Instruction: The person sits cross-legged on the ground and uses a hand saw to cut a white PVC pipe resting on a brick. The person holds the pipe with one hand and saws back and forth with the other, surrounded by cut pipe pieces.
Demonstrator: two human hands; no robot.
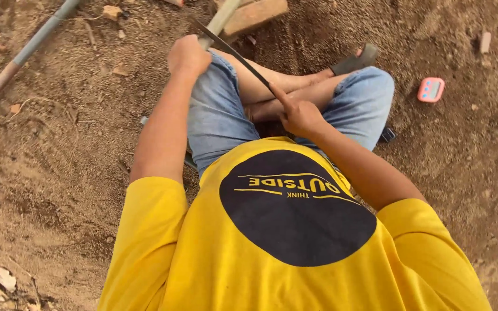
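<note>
I sit cross-legged on bare earth in denim shorts and a yellow shirt. My left hand (187, 55) grips a pale bamboo stick (221, 20) that rises toward the top of the view. My right hand (301, 117) is closed around the wooden handle of a long dark knife (231, 50). The knife's blade runs up and left across my knee and meets the bamboo stick just above my left hand.
A brick (255, 14) lies behind the stick at the top. A grey pole (27, 50) crosses the upper left. A small pink device (431, 90) lies on the soil at right. A dark sandal (354, 61) is on my foot. Loose stones and dry leaves dot the ground.
</note>
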